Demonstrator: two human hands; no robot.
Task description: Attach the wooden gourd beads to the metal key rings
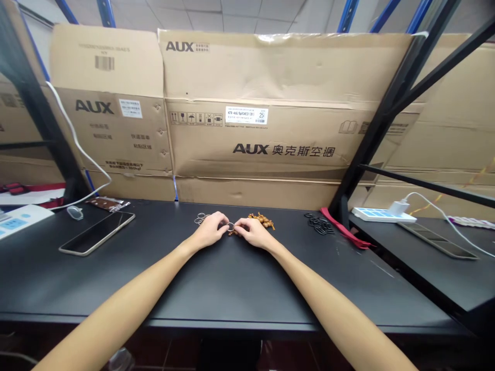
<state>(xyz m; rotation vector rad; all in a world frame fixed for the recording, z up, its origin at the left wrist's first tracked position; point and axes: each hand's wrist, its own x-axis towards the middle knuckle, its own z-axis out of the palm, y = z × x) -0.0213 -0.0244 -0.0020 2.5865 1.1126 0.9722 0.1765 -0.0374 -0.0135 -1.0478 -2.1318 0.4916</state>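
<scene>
Ring (231, 224) | left hand (210, 230): pinching it | right hand (253, 232): curled, hold unclear | brown piece (232, 233): partly covered

Ring (231, 224) and ring pile (200, 218), silver; trinkets (263, 220), amber-brown; clips (320, 225), black; strap (344, 229), red; table (232, 288), plain black. Phone (98, 233), black face with pale rim; wrapper (102, 202), brown with pale marks; cable (77, 136), white; power strip (377, 214), white with light-blue panels. Cardboard (286, 67), tan with black lettering and a row of outlined black symbols; label (246, 115), white printed in black; posts (105, 13), blue; floor (181, 354), dark red crossed by pale lines; ceiling (240, 23), pale grey in a grid pattern.
</scene>
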